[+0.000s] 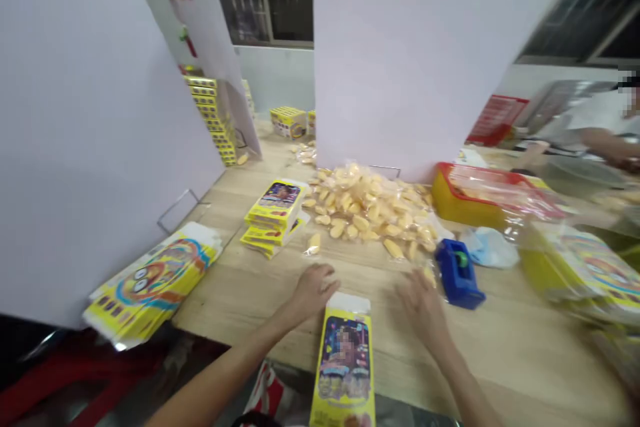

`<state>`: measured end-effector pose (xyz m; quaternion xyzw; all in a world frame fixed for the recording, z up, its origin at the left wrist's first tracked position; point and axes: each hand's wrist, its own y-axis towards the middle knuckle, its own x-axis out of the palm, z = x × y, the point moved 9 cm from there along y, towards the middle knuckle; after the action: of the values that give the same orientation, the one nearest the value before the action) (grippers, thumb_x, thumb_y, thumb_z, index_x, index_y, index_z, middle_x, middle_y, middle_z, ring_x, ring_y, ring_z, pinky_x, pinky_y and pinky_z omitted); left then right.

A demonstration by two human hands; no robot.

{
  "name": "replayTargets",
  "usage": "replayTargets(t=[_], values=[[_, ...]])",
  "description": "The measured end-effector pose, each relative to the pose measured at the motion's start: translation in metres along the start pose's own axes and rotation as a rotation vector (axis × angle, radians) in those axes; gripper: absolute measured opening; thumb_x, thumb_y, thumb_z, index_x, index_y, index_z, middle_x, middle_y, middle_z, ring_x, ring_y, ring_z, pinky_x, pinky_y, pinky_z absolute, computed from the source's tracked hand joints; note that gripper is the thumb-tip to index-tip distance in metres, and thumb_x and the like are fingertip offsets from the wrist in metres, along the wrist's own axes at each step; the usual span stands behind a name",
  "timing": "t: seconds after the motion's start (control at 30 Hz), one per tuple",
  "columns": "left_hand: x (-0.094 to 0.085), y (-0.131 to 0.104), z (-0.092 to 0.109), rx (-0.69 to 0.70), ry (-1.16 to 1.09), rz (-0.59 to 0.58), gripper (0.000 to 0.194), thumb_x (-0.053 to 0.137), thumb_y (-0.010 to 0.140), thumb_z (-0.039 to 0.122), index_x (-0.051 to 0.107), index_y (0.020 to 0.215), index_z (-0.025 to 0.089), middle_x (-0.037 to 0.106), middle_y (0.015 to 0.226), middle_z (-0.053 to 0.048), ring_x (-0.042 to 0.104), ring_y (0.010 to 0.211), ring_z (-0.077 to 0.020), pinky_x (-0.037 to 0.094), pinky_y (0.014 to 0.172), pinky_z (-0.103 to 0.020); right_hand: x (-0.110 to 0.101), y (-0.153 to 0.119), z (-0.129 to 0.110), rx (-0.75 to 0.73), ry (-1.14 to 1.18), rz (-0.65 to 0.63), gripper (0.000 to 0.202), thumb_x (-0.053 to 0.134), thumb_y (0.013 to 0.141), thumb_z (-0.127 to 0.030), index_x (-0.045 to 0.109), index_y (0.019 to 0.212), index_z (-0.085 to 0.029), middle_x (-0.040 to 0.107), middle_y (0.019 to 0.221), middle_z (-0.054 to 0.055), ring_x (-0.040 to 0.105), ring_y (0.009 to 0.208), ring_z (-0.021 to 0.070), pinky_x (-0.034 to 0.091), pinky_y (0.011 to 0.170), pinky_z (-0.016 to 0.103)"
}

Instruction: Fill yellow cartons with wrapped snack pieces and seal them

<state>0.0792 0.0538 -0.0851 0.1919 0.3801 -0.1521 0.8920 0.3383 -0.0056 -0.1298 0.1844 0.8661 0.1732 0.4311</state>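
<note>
Pale wood counter (240, 287), white dividers (390, 80) standing on it. Yellow box (345, 353) at near edge, between two hands, white flap pointing away from person. Left hand (314, 290) just beside flap's left corner, thumb and fingers apart, nothing pinched. Right hand (421, 303) clear of box, near blue tape dispenser (457, 273); blurred, can't tell whether fingers grip wrapped piece (429, 275) there. Heap of wrapped pieces (370, 207) beyond.

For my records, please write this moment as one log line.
Left hand: near top of box | Right hand: beside packet, contact unclear | Tape dispenser: farther right | Packet pile: ahead
</note>
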Motion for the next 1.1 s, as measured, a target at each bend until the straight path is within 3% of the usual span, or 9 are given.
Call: replayTargets(t=[0.1,0.23,0.4,0.47,0.57,0.73,0.87,1.0,1.1], values=[[-0.040,0.027,-0.026,-0.098,0.016,0.308,0.010,0.060,0.077,0.023,0.059,0.086,0.018,0.062,0.094,-0.010,0.054,0.098,-0.0276,0.039,0.091,-0.041,0.004,0.006,0.042,0.124,-0.267,0.043,0.054,0.042,0.085,-0.054,0.061,0.110,-0.010,0.049,0.131,0.027,0.041,0.126,0.0427,0.038,0.095,0.059],[-0.056,0.054,-0.054,-0.186,-0.052,0.478,0.019,0.067,0.070,0.019,0.052,0.082,0.018,0.055,0.088,-0.008,0.050,0.103,-0.0311,0.033,0.095,-0.044,0.017,-0.009,0.028,-0.064,-0.207,-0.024,0.041,0.042,0.088,-0.053,0.061,0.098,-0.017,0.054,0.126,0.022,0.048,0.120,0.0357,0.042,0.095,0.049],[-0.053,0.071,-0.081,-0.274,-0.189,0.527,0.039,0.073,0.052,0.006,0.042,0.069,0.021,0.041,0.068,0.003,0.051,0.094,-0.0270,0.036,0.088,-0.036,-0.005,0.001,0.049,0.171,-0.296,0.122,0.059,0.030,0.086,-0.067,0.056,0.091,-0.013,0.059,0.089,0.022,0.057,0.087,0.0350,0.046,0.074,0.046],[-0.051,0.071,-0.089,-0.315,-0.262,0.512,0.042,0.071,0.047,0.001,0.039,0.065,0.022,0.038,0.064,0.005,0.052,0.084,-0.0228,0.038,0.079,-0.032,-0.004,0.010,0.058,0.252,-0.367,0.082,0.060,0.027,0.084,-0.070,0.055,0.078,-0.017,0.058,0.085,0.022,0.056,0.083,0.0356,0.043,0.068,0.045],[-0.048,0.064,-0.095,-0.366,-0.383,0.463,0.040,0.072,0.045,0.001,0.043,0.064,0.020,0.043,0.063,0.005,0.051,0.070,-0.0168,0.039,0.066,-0.027,0.009,0.015,0.054,0.256,-0.180,-0.028,0.049,0.036,0.080,-0.069,0.044,0.061,-0.024,0.056,0.068,0.011,0.054,0.068,0.0275,0.039,0.061,0.038],[-0.025,0.044,-0.075,-0.399,-0.591,0.338,0.034,0.079,0.052,0.019,0.051,0.072,0.018,0.055,0.064,0.004,0.053,0.058,-0.0126,0.040,0.054,-0.022,0.019,0.009,0.018,0.426,0.511,-0.024,0.041,0.070,0.061,-0.057,0.051,0.075,-0.023,0.054,0.060,-0.002,0.049,0.055,0.0184,0.037,0.056,0.031],[0.013,0.036,-0.040,-0.422,-0.791,0.308,0.047,0.084,0.051,0.033,0.055,0.083,0.017,0.058,0.064,0.003,0.055,0.056,-0.0125,0.042,0.053,-0.022,0.049,0.021,-0.050,0.484,1.127,-0.169,0.041,0.077,0.064,-0.047,0.063,0.089,-0.018,0.065,0.079,0.002,0.058,0.071,0.0193,0.043,0.065,0.030],[0.041,0.030,-0.016,-0.456,-0.950,0.387,0.045,0.077,0.060,0.052,0.055,0.076,0.015,0.057,0.063,0.002,0.054,0.057,-0.0118,0.042,0.054,-0.022,0.068,0.033,-0.079,0.493,1.197,-0.094,0.033,0.073,0.069,-0.048,0.060,0.078,-0.019,0.059,0.068,-0.003,0.052,0.061,0.0144,0.041,0.057,0.025],[0.042,0.027,-0.010,-0.431,-0.908,0.470,0.044,0.068,0.069,0.057,0.050,0.065,0.016,0.050,0.058,0.005,0.047,0.054,-0.0091,0.038,0.052,-0.021,0.068,0.032,-0.078,0.443,1.107,0.029,0.036,0.065,0.078,-0.052,0.052,0.071,-0.020,0.050,0.062,-0.006,0.043,0.055,0.0111,0.036,0.051,0.023]])
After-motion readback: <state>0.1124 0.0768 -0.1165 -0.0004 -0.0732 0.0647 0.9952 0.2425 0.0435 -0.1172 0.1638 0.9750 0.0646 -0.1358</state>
